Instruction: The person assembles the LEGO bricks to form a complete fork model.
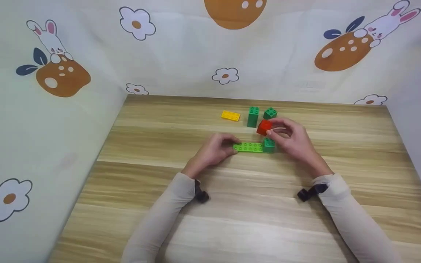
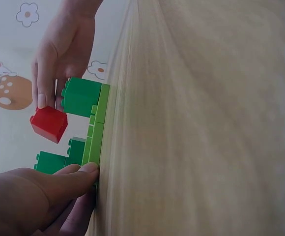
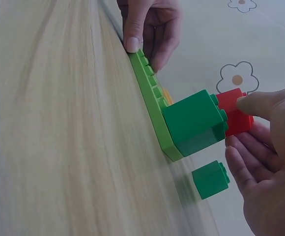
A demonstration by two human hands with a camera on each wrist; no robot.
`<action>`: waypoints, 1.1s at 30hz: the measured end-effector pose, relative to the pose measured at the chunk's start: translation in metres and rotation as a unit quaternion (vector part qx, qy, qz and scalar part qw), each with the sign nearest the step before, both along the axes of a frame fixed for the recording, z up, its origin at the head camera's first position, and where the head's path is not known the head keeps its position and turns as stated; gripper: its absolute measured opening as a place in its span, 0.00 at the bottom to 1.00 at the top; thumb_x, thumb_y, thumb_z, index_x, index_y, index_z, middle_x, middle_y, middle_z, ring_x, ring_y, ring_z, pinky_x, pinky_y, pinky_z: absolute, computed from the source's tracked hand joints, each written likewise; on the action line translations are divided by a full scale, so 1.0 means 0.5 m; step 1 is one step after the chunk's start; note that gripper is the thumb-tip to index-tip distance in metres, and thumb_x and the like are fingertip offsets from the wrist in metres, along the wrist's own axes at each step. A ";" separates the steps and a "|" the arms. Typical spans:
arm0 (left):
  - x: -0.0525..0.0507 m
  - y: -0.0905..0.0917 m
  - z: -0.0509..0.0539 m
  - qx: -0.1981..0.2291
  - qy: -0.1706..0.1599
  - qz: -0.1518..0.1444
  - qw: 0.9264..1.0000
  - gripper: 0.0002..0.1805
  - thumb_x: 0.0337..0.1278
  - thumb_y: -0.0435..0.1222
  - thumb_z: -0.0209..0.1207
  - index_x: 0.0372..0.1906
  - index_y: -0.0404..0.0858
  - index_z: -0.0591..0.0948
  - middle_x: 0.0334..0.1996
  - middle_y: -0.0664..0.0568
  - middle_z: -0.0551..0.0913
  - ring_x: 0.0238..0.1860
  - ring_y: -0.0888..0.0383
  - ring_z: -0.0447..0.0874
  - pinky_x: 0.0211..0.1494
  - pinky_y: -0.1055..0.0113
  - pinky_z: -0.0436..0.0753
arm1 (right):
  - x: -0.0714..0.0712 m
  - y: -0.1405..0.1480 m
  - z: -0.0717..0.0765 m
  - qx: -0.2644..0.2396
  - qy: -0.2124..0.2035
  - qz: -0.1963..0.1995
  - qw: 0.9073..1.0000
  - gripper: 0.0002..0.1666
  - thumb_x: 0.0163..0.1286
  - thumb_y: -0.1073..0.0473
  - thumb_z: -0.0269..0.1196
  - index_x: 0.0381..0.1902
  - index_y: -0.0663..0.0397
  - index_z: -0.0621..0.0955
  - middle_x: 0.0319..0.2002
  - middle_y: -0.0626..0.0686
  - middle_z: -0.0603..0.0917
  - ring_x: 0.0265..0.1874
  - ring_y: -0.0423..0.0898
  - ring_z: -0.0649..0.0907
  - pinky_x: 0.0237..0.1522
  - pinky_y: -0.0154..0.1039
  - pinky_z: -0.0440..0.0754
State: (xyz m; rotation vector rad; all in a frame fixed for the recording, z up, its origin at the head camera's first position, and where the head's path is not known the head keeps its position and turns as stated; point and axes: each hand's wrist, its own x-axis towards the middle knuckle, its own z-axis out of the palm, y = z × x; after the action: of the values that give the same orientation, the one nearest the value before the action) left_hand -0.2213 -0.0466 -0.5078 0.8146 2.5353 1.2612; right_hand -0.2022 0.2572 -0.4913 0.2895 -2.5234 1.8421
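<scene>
A light green strip [image 1: 247, 147] lies on the table with a dark green block [image 1: 268, 145] on its right end. My left hand [image 1: 216, 149] pinches the strip's left end between thumb and fingers; the left wrist view shows the thumb on the strip [image 2: 94, 142]. In my right hand [image 1: 294, 140] a red block [image 1: 264, 127] is pinched between thumb and fingers, above and slightly behind the dark green block. The left wrist view shows the red block [image 2: 49, 124] tilted and apart from the dark green block [image 2: 82, 96].
Behind the hands stand a tall green block [image 1: 253, 117] and a smaller green block [image 1: 270, 113]. A yellow flat brick [image 1: 230, 115] lies left of them. A patterned cloth wall [image 1: 181, 54] rises at the table's back edge.
</scene>
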 end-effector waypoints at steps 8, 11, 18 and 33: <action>0.001 -0.001 0.000 -0.007 0.009 0.003 1.000 0.17 0.62 0.31 0.75 0.56 0.43 0.91 0.54 0.53 0.93 0.62 0.55 0.89 0.75 0.57 0.82 | 0.002 -0.007 -0.003 0.008 0.002 0.019 1.000 0.25 0.73 0.52 0.74 0.65 0.49 0.85 0.61 0.54 0.89 0.59 0.49 0.88 0.66 0.32 0.85; 0.002 -0.001 0.000 -0.007 0.010 0.002 1.000 0.18 0.62 0.31 0.75 0.56 0.43 0.91 0.55 0.53 0.93 0.62 0.55 0.88 0.75 0.57 0.81 | 0.004 -0.010 -0.004 0.020 0.005 0.028 0.999 0.24 0.74 0.54 0.74 0.65 0.48 0.85 0.61 0.53 0.89 0.60 0.50 0.88 0.69 0.40 0.85; 0.001 0.000 0.001 -0.010 0.010 0.001 1.000 0.17 0.63 0.31 0.75 0.56 0.43 0.91 0.55 0.53 0.93 0.62 0.55 0.88 0.75 0.57 0.81 | 0.006 -0.016 -0.009 0.056 0.012 0.048 0.997 0.23 0.73 0.53 0.75 0.63 0.47 0.86 0.58 0.51 0.90 0.58 0.49 0.88 0.69 0.49 0.85; -0.002 0.001 -0.003 0.007 -0.002 -0.001 1.000 0.17 0.62 0.30 0.74 0.55 0.41 0.91 0.54 0.51 0.93 0.61 0.53 0.88 0.75 0.56 0.82 | 0.013 -0.020 -0.018 0.087 -0.017 0.079 0.993 0.23 0.71 0.49 0.76 0.61 0.45 0.87 0.60 0.49 0.89 0.63 0.50 0.84 0.75 0.56 0.78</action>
State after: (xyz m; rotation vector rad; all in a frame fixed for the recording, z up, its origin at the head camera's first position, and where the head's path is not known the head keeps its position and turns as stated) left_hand -0.2223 -0.0462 -0.5094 0.8161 2.5245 1.2789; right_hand -0.1957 0.2470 -0.5002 0.4776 -2.7625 1.6892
